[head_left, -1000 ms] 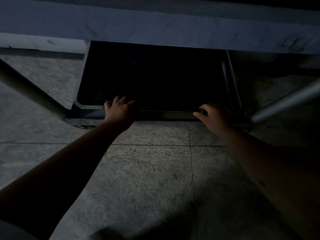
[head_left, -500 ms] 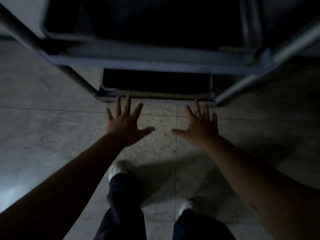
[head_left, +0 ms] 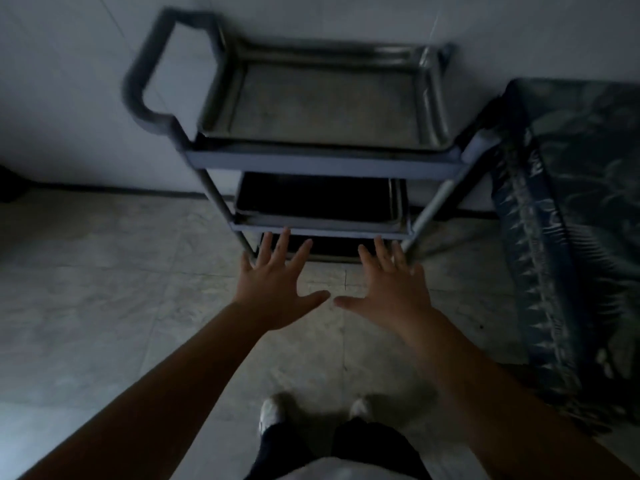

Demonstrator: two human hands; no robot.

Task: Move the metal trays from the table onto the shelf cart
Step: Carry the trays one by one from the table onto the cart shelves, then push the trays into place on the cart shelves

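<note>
Both your hands have drawn back from the shelf cart (head_left: 322, 164); left hand (head_left: 277, 292) and right hand (head_left: 391, 292) hang spread, holding nothing. Its top metal tray (head_left: 322, 98) shows clearly; lower trays (head_left: 317, 199) are dark, partly hidden.

Grey cart (head_left: 322, 164), blue patterned cloth (head_left: 568, 216)

- No text, label, brand, number or sign can be read anywhere in the dim, blurred head view.

grey three-tier shelf cart (head_left: 322, 164) standing on pale stone-tiled floor (head_left: 104, 289) | shiny rectangular metal tray (head_left: 322, 98) lying on top shelf | dark tray (head_left: 315, 199) lying on middle shelf
</note>
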